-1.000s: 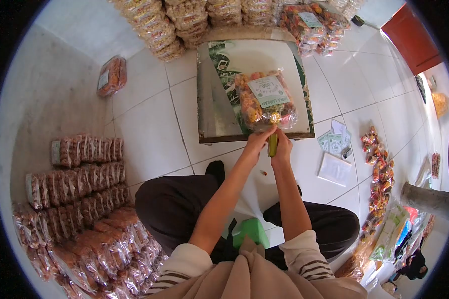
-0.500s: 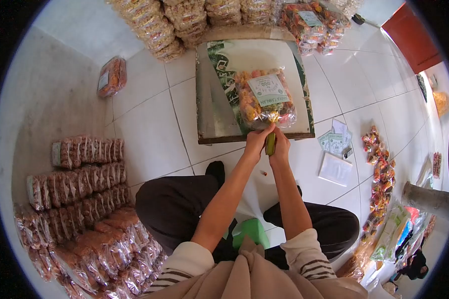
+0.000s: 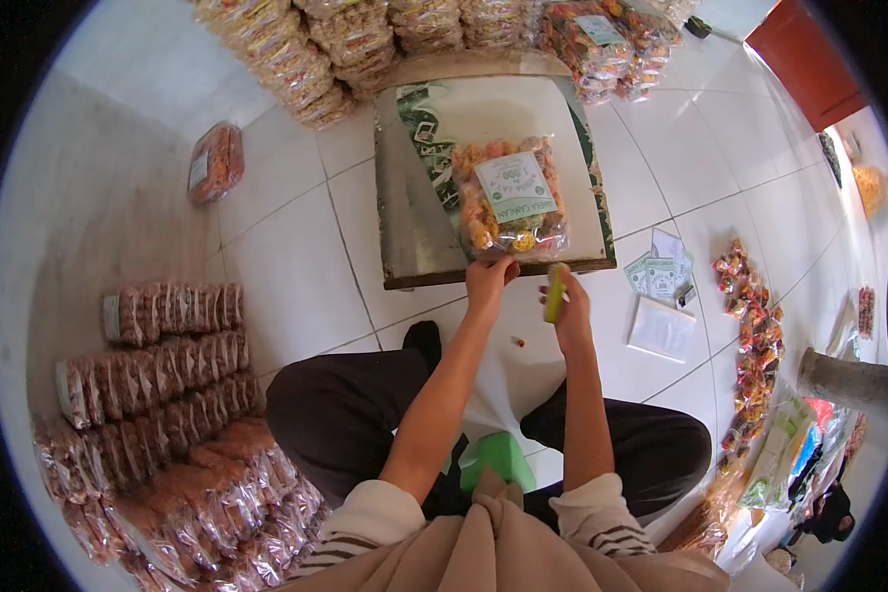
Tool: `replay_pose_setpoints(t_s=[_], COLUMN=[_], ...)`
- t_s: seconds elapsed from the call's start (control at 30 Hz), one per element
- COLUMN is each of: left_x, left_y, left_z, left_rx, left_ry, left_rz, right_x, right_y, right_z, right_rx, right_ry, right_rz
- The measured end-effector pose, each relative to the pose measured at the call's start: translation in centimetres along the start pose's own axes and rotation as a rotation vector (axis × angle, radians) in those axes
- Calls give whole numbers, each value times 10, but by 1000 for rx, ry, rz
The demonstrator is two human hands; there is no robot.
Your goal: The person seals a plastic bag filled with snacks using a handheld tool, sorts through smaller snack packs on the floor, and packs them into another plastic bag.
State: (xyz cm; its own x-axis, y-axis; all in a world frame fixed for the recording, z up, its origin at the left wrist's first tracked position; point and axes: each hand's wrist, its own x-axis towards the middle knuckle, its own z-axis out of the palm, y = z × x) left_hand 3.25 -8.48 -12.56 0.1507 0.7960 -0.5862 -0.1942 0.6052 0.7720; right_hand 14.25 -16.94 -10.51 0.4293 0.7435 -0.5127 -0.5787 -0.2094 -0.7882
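Note:
A clear plastic bag of colourful round snacks (image 3: 493,222) with a printed label (image 3: 516,185) lies on a low, worn table (image 3: 414,217). My left hand (image 3: 488,284) pinches the near edge of the bag at the table's front. In my right hand (image 3: 574,308) is a small yellow-green stapler (image 3: 555,293), held to the right of my left hand and apart from the bag. My right fingers wrap round it.
Loose labels (image 3: 661,266) and clear plastic bags (image 3: 661,331) lie on the floor at right, beside a row of small snack packs (image 3: 755,340). Stacked bags (image 3: 158,360) stand at left; more snack bags (image 3: 602,49) are behind the table. A green object (image 3: 500,459) is between my legs.
My right hand has moved right and slightly down with the stapler, away from the bag's edge. Both hands were together there before. My left hand stays at the bag.

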Motion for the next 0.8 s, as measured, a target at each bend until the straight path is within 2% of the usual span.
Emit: replay_pose_setpoints(t_s=[0.03, 0.1, 0.13, 0.2, 0.23, 0.3, 0.4, 0.47, 0.53, 0.57, 0.6, 0.67, 0.73, 0.77, 0.8], left_x=[2, 1, 1, -1, -4, -6, -6, -3, -13, -15, -15, -11, 4, 12, 19], left_y=[-3, -7, -7, -3, 0, 2, -1, -12, -19, -19, -20, -21, 0, 14, 29], left_z=[0, -1, -1, 1, 3, 2, 0, -4, -8, -8, -11, -19, -22, -22, -20], left_rx=[-77, -144, -145, -143, -149, -156, -4, -73, -131, -186, -194, 626, 516, 418, 407], left_ry=[6, 9, -9, -30, 17, 68, 63, 28, 80, 133, 126, 613, 545, 472, 470], left_rz=[-16, -40, -15, 17, -20, -50, -28, 42, 77, 106, 122, 479, 574, 657, 669], right_x=[3, 14, 26, 52, 53, 50, 39, 41, 41, 41, 38, 35, 56, 72, 114], right_y=[8, 42, 71, 130, 142, 160, 152, 137, 103, 87, 60, 2, -22, -23, 4], right_z=[-15, -48, -71, -109, -111, -108, -99, -89, -75, -74, -60, -22, -3, 9, 1], right_rx=[4, -107, -100, -746, -741, -983, -1163, -1202, -886, -843, -834, -498, -473, -327, -473], right_ry=[3, 420, 425, 628, 624, 746, 668, 711, 1004, 1030, 1028, 824, 440, 267, 203], right_rz=[-1, -52, -50, -1, -4, -57, -72, -36, -116, -475, -493, -855, -739, -633, -551])
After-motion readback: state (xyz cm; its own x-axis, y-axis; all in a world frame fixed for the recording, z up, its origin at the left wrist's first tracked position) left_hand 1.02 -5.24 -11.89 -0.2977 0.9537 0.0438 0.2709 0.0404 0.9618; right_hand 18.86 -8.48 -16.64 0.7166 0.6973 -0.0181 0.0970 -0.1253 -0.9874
